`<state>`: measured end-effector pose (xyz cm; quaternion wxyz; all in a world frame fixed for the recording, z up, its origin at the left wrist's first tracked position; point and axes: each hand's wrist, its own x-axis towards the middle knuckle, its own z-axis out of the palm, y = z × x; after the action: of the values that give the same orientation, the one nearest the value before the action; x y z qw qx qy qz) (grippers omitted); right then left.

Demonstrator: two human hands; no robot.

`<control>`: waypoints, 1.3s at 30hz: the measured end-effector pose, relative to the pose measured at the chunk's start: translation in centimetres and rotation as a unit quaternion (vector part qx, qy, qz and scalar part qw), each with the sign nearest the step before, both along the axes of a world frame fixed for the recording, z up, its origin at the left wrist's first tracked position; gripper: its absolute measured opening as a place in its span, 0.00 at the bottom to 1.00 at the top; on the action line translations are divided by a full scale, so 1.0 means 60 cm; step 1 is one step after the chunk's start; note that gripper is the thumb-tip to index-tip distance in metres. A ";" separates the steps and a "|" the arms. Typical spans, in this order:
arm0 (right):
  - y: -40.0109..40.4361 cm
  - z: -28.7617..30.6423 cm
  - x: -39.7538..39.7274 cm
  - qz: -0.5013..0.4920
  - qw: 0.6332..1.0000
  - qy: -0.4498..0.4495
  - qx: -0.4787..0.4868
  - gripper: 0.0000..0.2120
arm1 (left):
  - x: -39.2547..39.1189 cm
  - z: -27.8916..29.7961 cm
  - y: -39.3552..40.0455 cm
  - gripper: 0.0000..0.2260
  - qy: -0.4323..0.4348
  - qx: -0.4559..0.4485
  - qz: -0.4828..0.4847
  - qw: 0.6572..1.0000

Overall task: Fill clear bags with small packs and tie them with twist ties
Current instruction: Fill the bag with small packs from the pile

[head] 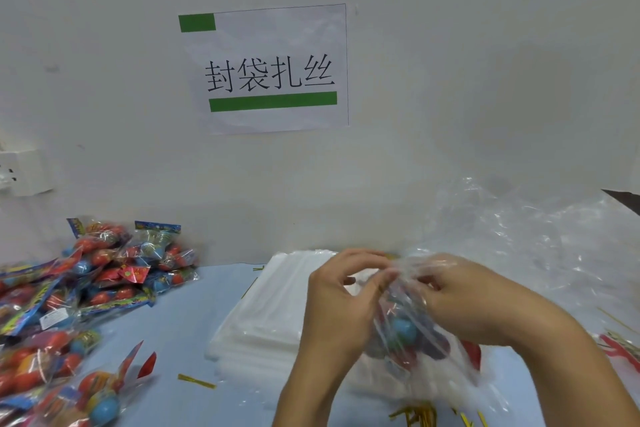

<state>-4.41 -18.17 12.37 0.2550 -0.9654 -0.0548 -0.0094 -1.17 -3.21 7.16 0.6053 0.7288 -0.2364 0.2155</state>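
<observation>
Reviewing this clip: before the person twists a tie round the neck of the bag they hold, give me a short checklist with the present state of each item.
1. Packs inside the clear bag: ok, coloured packs show through the film.
2. Bag neck gathered: ok, the left hand and right hand both pinch the bunched top.
3. Twist tie already in the fingers: cannot tell, blur and film hide it.
4. Spare twist ties within reach: ok, a gold bundle lies at the near edge and a loose tie on the table.
5. Stack of empty bags ready for the next fill: ok, under the hands.
6. Pile of small packs available: ok, at the left.
</observation>
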 end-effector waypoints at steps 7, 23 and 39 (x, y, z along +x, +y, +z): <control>0.034 0.055 -0.052 -0.003 0.996 0.061 -0.064 0.11 | 0.007 0.004 0.006 0.09 0.019 -0.093 0.093 0.991; -0.064 -0.066 0.013 0.028 0.957 0.022 0.288 0.18 | 0.025 -0.007 0.074 0.27 0.176 -0.030 0.061 0.982; -0.029 -0.078 0.053 -0.081 0.902 -0.187 0.380 0.15 | 0.024 0.006 0.078 0.06 0.172 -0.122 0.103 0.972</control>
<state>-1.26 -19.89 7.68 0.5863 -0.7766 -0.0151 -0.2300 0.29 1.45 7.53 0.6962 0.6957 -0.0245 0.1753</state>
